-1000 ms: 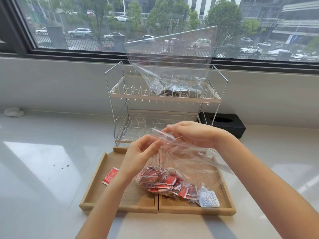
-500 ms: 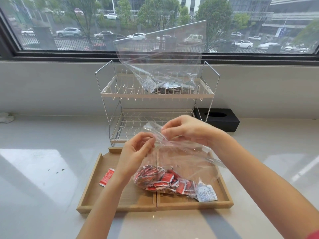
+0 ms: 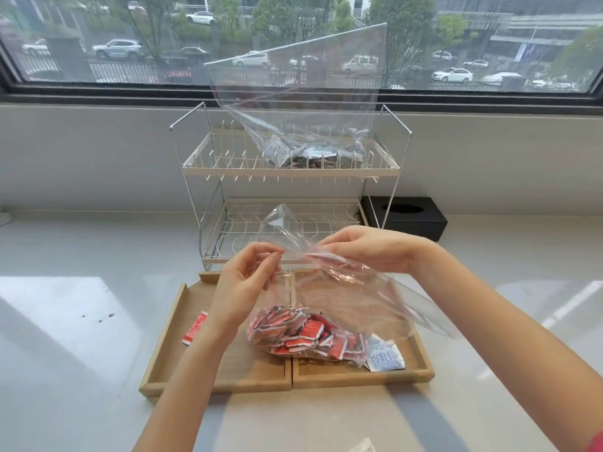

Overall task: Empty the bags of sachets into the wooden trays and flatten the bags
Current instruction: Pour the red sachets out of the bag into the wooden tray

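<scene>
Pinching the bag [image 3: 342, 288] mouth, the left hand [image 3: 243, 285] and right hand [image 3: 365, 252] hadn't tipped it; one sachet [image 3: 195, 327] lay at nine o'clock in the trays [image 3: 169, 347]; another bag [image 3: 303, 102] waited at twelve.

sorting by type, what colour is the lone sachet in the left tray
Red with white print, the flat paper sachet; head view.

On the worktop [image 3: 81, 370]: two wooden trays [image 3: 228, 380] side by side, touching. Behind them, a two-tier wire rack [image 3: 290, 168]; right of the rack, a tissue box [image 3: 404, 216]. In the rack's top tier, a bag of sachets [image 3: 303, 125]. Across both trays, another sachet bag [image 3: 326, 321]. In the left tray, one loose sachet [image 3: 194, 327].
</scene>
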{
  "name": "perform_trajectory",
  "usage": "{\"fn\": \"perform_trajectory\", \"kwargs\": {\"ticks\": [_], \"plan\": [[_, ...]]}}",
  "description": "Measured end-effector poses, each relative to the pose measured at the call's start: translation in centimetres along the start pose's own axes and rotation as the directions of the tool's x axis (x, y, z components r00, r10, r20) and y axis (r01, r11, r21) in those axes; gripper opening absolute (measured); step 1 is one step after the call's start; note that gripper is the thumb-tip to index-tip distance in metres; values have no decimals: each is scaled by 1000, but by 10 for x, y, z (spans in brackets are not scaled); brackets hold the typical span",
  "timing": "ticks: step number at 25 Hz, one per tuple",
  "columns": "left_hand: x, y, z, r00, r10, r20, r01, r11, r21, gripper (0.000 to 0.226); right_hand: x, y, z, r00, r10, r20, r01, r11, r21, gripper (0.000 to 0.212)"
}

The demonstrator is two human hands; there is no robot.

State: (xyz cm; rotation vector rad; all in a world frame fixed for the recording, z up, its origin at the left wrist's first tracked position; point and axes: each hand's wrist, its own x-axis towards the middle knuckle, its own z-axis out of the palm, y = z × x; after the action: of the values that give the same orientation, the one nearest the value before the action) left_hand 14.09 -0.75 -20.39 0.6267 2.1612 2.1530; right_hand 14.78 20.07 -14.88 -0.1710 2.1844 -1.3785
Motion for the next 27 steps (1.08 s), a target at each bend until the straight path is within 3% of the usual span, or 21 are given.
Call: {"fn": "perform_trajectory", "kwargs": {"ticks": [3, 5, 7, 14, 17, 22, 24, 27], "plan": [[0, -2, -1, 1000, -15, -19, 14, 1000, -14, 11, -4, -2, 0, 981, -95, -171, 107, 992, 64, 11], [0, -3, -2, 999, -15, -36, 14, 1000, -13, 12, -12, -6, -5, 936, -155, -318, 194, 976, 97, 10], [0, -2, -1, 999, -12, -39, 11, 1000, -8, 12, -18, -7, -11, 903, -211, -375, 254, 965, 69, 11], [-1, -1, 3, 997, -19, -72, 17, 999, -35, 10, -19, 26, -12, 983, 50, -178, -49, 999, 12, 43], [0, -3, 0, 994, -37, -99, 33, 999, -38, 11, -27, 34, -11, 991, -24, -130, 34, 997, 75, 30], [1, -3, 2, 996, -30, -89, 28, 999, -25, 10, -41, 22, -23, 928, -155, -338, 192, 978, 81, 21], [1, -3, 3, 995, -30, -92, 27, 999, -29, 12, -43, 18, -26, 920, -162, -356, 185, 982, 32, 22], [1, -3, 3, 994, -29, -110, 24, 999, -44, 12, -43, 24, -23, 955, -56, -291, 76, 995, 60, 32]]}}
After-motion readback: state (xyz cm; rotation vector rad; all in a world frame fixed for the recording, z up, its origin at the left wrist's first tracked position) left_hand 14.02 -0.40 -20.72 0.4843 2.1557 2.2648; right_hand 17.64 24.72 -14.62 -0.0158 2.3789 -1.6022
